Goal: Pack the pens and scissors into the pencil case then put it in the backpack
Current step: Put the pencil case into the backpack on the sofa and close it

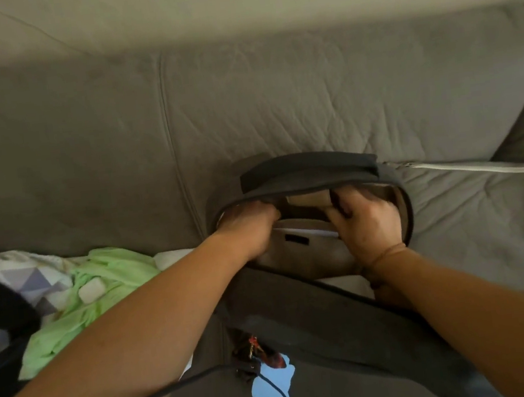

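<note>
A dark grey backpack lies on the sofa with its top unzipped, showing a beige lining and an inner pocket with a black label. My left hand is at the left side of the opening, fingers curled inside under the rim. My right hand is at the right side, fingers curled around the end of a tan object that looks like the pencil case, tucked under the backpack's top edge. Most of that object is hidden. No pens or scissors are in sight.
The grey sofa seat stretches behind the backpack, with a cushion with a white zip at the right. At the left lie a green cloth, a small white case and a patterned fabric. A blue tag hangs near the front.
</note>
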Demonstrator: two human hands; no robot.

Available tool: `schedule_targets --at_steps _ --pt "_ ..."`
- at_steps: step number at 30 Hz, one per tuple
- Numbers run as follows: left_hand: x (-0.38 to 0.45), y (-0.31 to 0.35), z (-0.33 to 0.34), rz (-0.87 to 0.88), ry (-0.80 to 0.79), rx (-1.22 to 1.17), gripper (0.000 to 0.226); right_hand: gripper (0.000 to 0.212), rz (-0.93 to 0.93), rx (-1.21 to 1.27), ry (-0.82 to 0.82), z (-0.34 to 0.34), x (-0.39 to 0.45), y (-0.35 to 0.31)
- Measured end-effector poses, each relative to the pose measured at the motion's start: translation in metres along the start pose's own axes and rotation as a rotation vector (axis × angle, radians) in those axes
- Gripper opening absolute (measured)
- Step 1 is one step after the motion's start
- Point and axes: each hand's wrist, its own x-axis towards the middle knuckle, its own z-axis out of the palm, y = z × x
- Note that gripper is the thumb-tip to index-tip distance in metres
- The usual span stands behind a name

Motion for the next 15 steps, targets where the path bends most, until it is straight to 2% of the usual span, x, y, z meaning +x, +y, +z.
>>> schedule_targets --at_steps 2,6,9,12,13,15 --pt "0.002 0.001 0.001 0.046 -0.026 0.004 0.024 0.028 -0.084 0.041 0.017 -0.003 0.002 -0.002" --pt "0.005 0.002 -0.001 0.079 -0.056 -0.011 0.036 0.022 -0.179 0.349 -0.145 -0.027 -0.010 -0.016" --pt "0.003 0.004 -0.001 0.093 -0.075 -0.118 0.029 0.016 -0.038 0.426 -0.419 -0.029 -0.025 -0.022" --pt "0.006 0.007 -0.003 0.060 -0.051 -0.139 0.023 0.029 0.104 0.350 -0.738 -0.013 -0.028 -0.014" --pt "0.008 0.008 -0.002 0.047 -0.050 -0.150 0.022 0.028 0.131 0.314 -0.802 -0.008 -0.027 -0.013" --pt "0.011 0.007 0.001 0.034 -0.057 -0.164 0.021 0.023 0.182 0.232 -0.819 -0.002 -0.021 -0.012"
